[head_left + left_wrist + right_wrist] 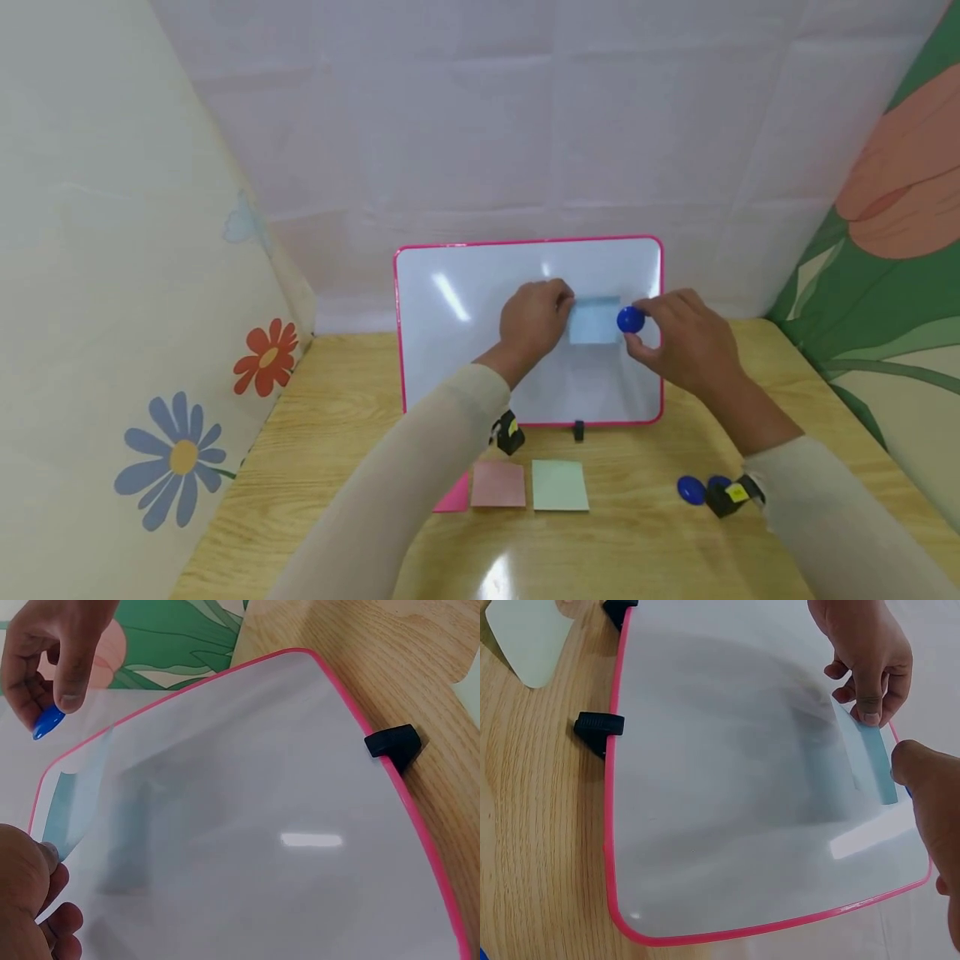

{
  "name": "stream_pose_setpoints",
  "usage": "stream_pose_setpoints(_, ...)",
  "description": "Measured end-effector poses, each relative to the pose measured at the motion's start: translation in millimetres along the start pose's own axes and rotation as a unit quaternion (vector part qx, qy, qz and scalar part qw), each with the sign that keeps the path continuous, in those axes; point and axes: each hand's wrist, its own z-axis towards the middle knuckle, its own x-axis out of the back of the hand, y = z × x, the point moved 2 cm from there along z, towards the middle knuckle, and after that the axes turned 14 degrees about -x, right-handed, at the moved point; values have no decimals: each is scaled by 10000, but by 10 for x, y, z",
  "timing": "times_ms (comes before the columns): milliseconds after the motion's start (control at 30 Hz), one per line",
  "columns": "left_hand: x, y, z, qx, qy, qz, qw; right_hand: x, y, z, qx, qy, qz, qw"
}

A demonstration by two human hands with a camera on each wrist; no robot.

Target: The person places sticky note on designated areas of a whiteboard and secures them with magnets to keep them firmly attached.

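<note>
In the head view, my left hand (534, 318) pinches the upper left corner of a light blue sticky note (595, 321) in front of the whiteboard (465, 358). In the left wrist view the note (71, 806) stands out from the board, with its reflection on the white surface. My right hand (688, 337) holds a round blue magnet (631, 319) between thumb and fingers, at the note's right edge. From the left wrist, the magnet (48, 722) appears apart from the board. The right wrist view shows the left thumb on the note (870, 754).
The pink-framed board stands on black feet (578, 431) on a wooden table (630, 533). In front lie a pale green note (560, 485), a dusty pink note (498, 485) and a bright pink note (453, 497), partly covered by the left sleeve. More blue magnets (691, 490) lie near the right wrist.
</note>
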Motion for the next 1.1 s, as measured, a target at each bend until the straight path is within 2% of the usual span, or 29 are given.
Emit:
stream_pose_setpoints(533, 5, -33, 55, -84, 39, 44, 9999, -27, -15, 64, 18, 108, 10, 9999)
stream_pose_setpoints(867, 7, -49, 93, 39, 20, 136, 9999, -56, -44, 100, -138, 51, 57, 9999)
stream_pose_setpoints(1100, -6, -70, 94, 35, 39, 197, 9998, -81, -54, 124, -84, 142, 56, 9998)
